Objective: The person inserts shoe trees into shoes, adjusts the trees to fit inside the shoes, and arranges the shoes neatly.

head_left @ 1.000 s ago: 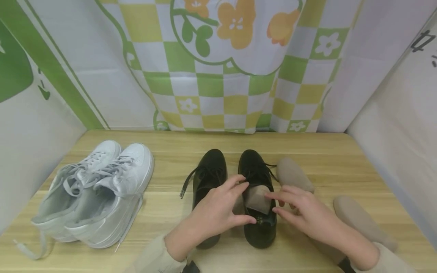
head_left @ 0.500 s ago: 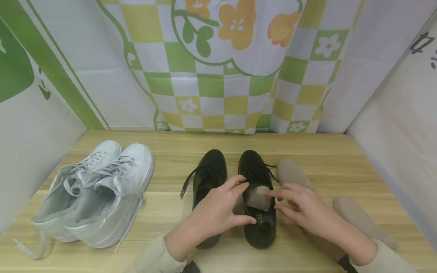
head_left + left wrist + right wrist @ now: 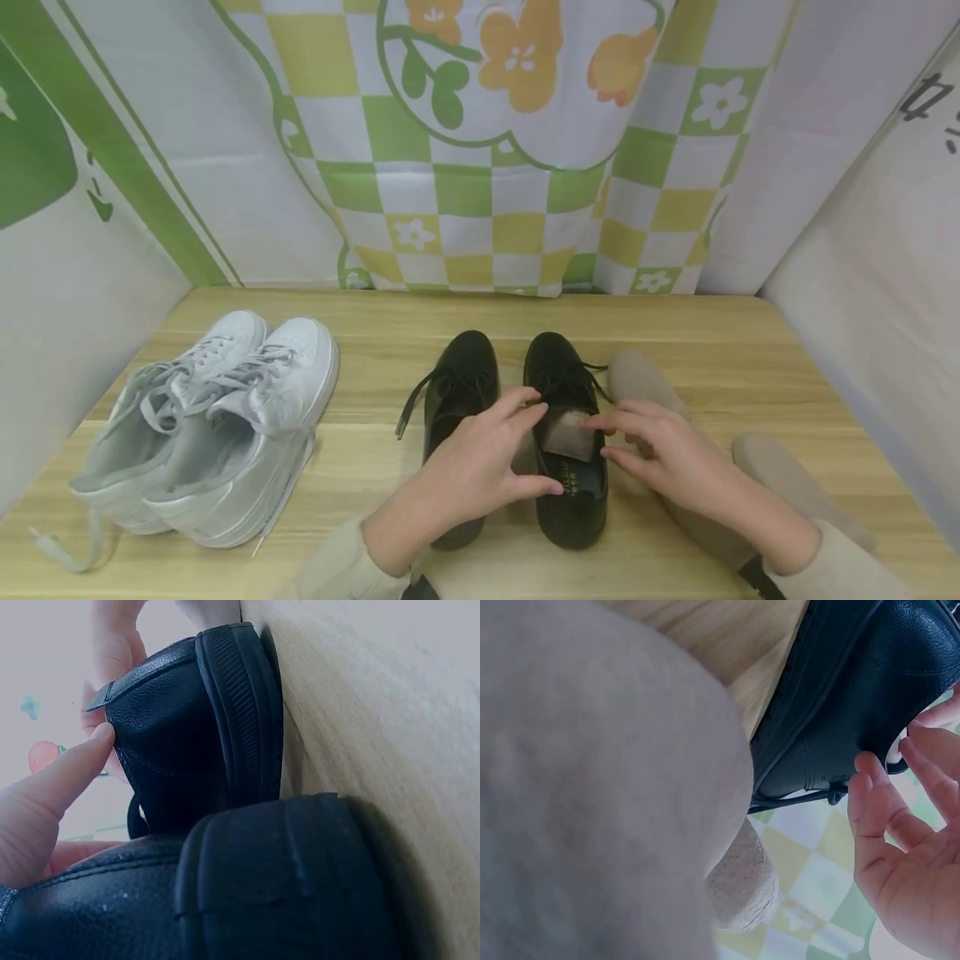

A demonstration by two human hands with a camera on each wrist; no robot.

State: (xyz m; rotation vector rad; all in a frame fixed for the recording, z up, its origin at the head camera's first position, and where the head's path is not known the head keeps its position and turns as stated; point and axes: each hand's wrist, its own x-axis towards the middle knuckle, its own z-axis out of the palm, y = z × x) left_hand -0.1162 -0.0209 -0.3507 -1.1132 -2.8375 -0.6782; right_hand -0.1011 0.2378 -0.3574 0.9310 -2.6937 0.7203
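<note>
A pair of black lace-up leather shoes stands side by side, toes pointing away. My left hand [image 3: 480, 454] reaches across the left black shoe [image 3: 463, 367]. Its fingers spread along the opening of the right black shoe [image 3: 573, 512], and its thumb touches the heel rim, as the left wrist view also shows. Inside that opening lies a beige flap-like piece [image 3: 567, 433] of unclear kind. My right hand [image 3: 667, 450] touches this piece with an extended index finger, its thumb at the shoe's outer side. Gold print shows on the insole behind the piece.
White lace-up sneakers [image 3: 247, 450] stand at the left, one lace trailing on the wooden tabletop [image 3: 375, 350]. Smooth tan oblong forms [image 3: 795, 483] lie at the right, partly under my right arm. A checked cloth [image 3: 465, 192] hangs at the back.
The beige piece has slid slightly forward, toward the toe, uncovering more of the insole print. My right fingertips have shifted a little with it. My left hand has stayed in place.
</note>
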